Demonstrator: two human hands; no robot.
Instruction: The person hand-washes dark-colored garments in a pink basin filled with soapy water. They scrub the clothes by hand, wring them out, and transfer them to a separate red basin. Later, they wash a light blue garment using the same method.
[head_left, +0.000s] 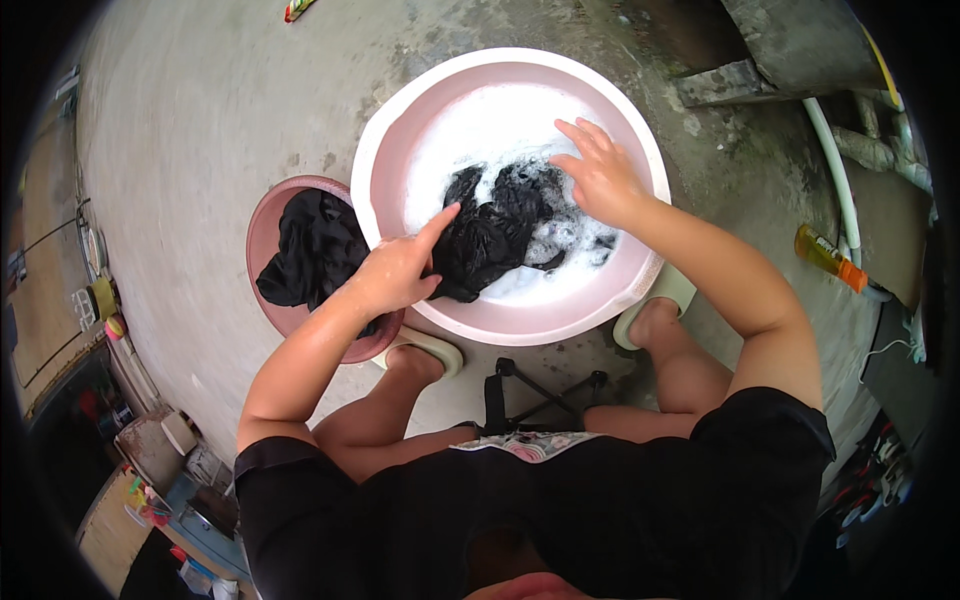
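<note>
A large pink basin (517, 328) with a pale rim holds white suds (480, 120) and a wet black cloth (491, 240), bunched and partly under foam. Over the basin's left rim is my left hand (397, 271), its index finger stretched out and its thumb apart beside the cloth; the other fingers are mostly hidden, and contact with the cloth is unclear. My right hand (604, 180) hovers with spread fingers over the suds at the right, holding nothing. A smaller pink basin (262, 232) stands left of the large one, with more black cloth (319, 244) inside.
A folding stool's black legs (551, 394) show between my knees. Pale slippers (442, 351) are on my feet beside the basins. At right, a bottle (829, 259) with an orange cap lies on the concrete floor (195, 150) near a white pipe (832, 165). A concrete block (724, 84) juts in at upper right.
</note>
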